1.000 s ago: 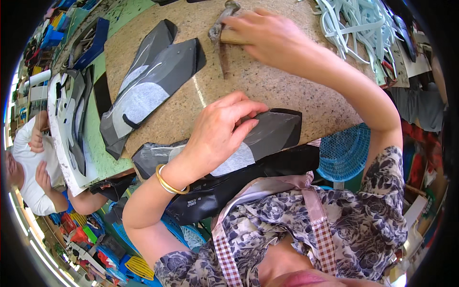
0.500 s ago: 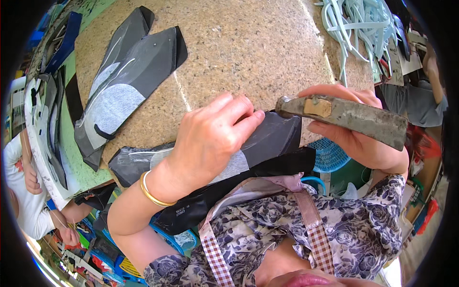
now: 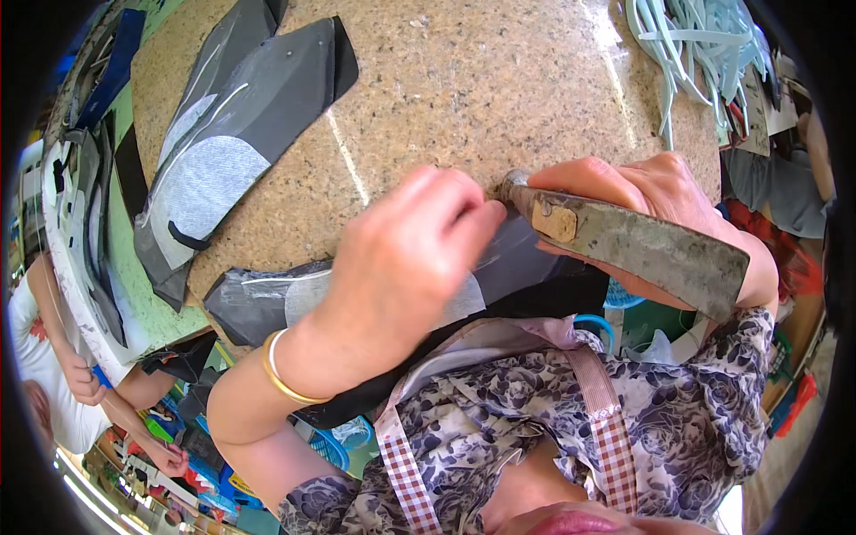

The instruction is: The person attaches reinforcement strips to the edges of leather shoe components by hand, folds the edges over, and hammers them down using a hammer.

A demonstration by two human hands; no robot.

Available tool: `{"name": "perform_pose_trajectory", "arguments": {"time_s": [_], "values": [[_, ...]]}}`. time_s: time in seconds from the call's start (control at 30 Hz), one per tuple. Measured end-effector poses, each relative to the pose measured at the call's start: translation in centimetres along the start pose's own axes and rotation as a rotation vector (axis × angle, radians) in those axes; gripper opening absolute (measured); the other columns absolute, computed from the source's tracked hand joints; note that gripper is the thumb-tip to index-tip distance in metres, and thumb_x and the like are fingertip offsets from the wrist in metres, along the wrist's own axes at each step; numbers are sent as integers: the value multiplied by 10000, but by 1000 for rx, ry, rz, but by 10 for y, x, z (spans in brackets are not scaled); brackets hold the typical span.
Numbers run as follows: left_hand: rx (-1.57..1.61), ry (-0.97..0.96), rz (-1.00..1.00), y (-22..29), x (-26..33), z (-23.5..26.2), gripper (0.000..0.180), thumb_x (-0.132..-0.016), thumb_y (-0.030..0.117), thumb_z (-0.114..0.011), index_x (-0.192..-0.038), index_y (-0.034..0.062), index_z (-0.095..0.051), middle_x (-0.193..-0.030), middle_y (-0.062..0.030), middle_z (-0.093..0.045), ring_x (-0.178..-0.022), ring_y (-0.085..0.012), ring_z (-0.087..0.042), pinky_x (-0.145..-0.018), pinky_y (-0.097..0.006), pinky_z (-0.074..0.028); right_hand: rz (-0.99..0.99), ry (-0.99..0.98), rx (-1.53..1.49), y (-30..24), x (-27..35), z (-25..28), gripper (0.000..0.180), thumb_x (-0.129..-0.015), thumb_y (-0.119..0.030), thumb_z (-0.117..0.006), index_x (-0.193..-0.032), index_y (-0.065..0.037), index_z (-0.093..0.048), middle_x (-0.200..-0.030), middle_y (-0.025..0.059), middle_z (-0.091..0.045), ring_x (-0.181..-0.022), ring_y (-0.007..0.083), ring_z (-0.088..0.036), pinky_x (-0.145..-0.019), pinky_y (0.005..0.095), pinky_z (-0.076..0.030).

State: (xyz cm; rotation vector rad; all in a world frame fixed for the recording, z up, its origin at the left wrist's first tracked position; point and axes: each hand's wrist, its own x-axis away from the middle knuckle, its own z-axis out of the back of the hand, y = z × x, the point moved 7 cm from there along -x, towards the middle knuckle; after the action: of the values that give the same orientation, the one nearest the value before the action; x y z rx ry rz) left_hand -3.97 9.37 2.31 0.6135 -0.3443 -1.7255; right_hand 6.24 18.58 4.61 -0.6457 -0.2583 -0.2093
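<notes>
A dark grey leather-like piece (image 3: 513, 260) with a pale grey fabric patch lies along the near edge of the stone-topped table. My left hand (image 3: 401, 245), a little blurred, is closed with thumb and fingers at the piece's far edge; the very tips are partly hidden. In my right hand (image 3: 660, 192) is a hammer with a worn metal head (image 3: 642, 242). The narrow end of that head is right beside my left fingertips, at the edge of the piece. The hammer's handle is mostly hidden behind its head and my fingers.
Two similar dark grey pieces (image 3: 285, 98) overlap at the left of the stone slab (image 3: 446, 80). Pale blue strips (image 3: 700, 53) are heaped at the far right. A blue basket (image 3: 624, 292) is below the table's near edge. Another person's arms (image 3: 76, 357) show at the left.
The hammer head has moved left and down to my left fingertips, and my right hand has shifted with it. The left hand stays near the same edge, now blurred.
</notes>
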Motion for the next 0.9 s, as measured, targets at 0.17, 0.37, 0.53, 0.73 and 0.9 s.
{"name": "perform_pose_trajectory", "arguments": {"time_s": [0.17, 0.37, 0.53, 0.73, 0.9], "values": [[97, 28, 27, -1, 7, -5, 151, -735, 68, -650, -872, 7, -637, -850, -83, -556, -822, -251, -586, -677, -361, -497, 122, 114, -17, 0, -1, 4, 415, -809, -200, -756, -1161, -45, -598, -904, 134, -689, -730, 287, -694, -622, 355, -534], [255, -46, 147, -25, 19, 1, 144, -716, 44, -653, -847, -5, -620, -849, -95, -516, -806, -257, -547, -680, -362, -488, 26, -26, -76, 3, -4, -6, 441, -789, -213, -739, -1167, -36, -597, -892, 132, -690, -739, 293, -698, -630, 355, -547], [-19, -29, 39, 4, 17, 8, 203, -719, 56, -727, -901, 27, -644, -882, -101, -554, -835, -259, -565, -682, -364, -484, 234, 79, -83, -14, -4, -8, 454, -789, -211, -755, -1161, -9, -592, -884, 111, -686, -706, 279, -699, -585, 347, -548], [103, 22, 61, -7, 31, 5, 194, -733, 57, -736, -906, 6, -665, -886, -98, -583, -859, -281, -589, -712, -364, -485, 194, 99, 17, -13, -2, -12, 480, -789, -241, -707, -1169, 19, -573, -900, 121, -670, -666, 266, -691, -555, 354, -543], [377, -90, 262, -31, 40, 18, 244, -680, 2, -754, -908, -6, -667, -887, -93, -586, -819, -267, -591, -702, -366, -490, 231, 35, 56, -27, -11, -22, 449, -770, -204, -715, -1136, 17, -582, -843, 106, -676, -639, 240, -689, -538, 346, -542]]}}
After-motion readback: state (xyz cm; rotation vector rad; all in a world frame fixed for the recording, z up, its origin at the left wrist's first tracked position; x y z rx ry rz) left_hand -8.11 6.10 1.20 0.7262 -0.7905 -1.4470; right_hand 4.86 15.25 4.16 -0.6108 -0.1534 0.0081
